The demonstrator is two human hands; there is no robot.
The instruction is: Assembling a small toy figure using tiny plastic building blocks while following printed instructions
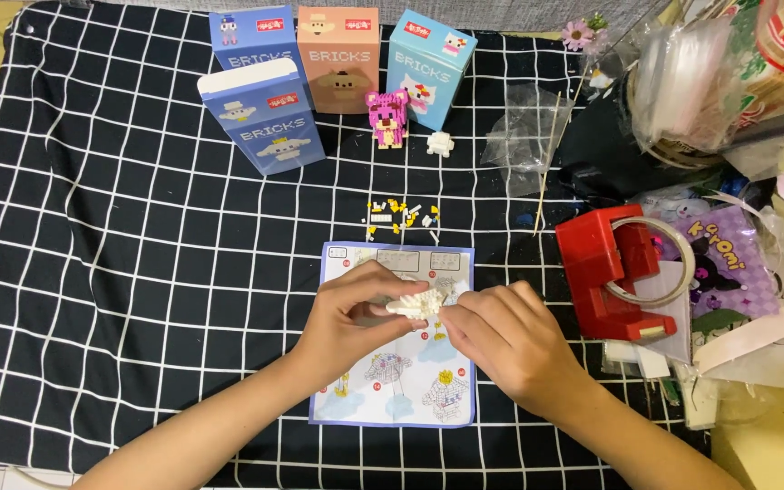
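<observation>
My left hand (348, 319) and my right hand (505, 338) meet over a blue-edged instruction sheet (396, 399) and together pinch a small white brick assembly (417, 302). The left fingers hold it from the left, the right fingertips press on its right end. Just beyond the sheet lies a small scatter of loose white and yellow bricks (399, 216). Farther back stand a finished pink brick figure (387, 118) and a small white brick piece (440, 143).
A black cloth with a white grid (120, 272) covers the table. Several brick boxes (269, 118) stand at the back. A red tape dispenser (612, 272) sits right of the sheet, with clear bags (524, 136) and a cluttered pile of packaging at the far right.
</observation>
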